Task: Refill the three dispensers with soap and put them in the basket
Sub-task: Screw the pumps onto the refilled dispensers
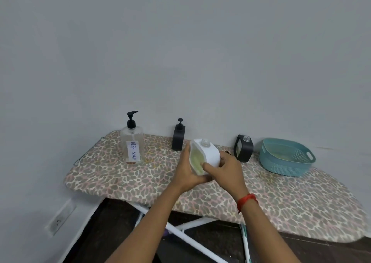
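Observation:
A white square dispenser [208,152] with a clear open neck and yellowish soap behind its side window sits tilted between my hands, above the ironing board. My left hand [187,171] grips its left side and base; my right hand [226,167] grips its front and right side. A black dispenser [178,137] with its pump on stands behind, near the wall. A second black dispenser [243,148] without a pump stands to the right. The clear "DISH SOAP" pump bottle [132,144] stands at the left. A teal basket [286,157] sits at the right.
Everything rests on a leopard-print ironing board [140,182] against a grey wall. Its white legs [180,232] cross below. A wall socket [60,219] is at the lower left.

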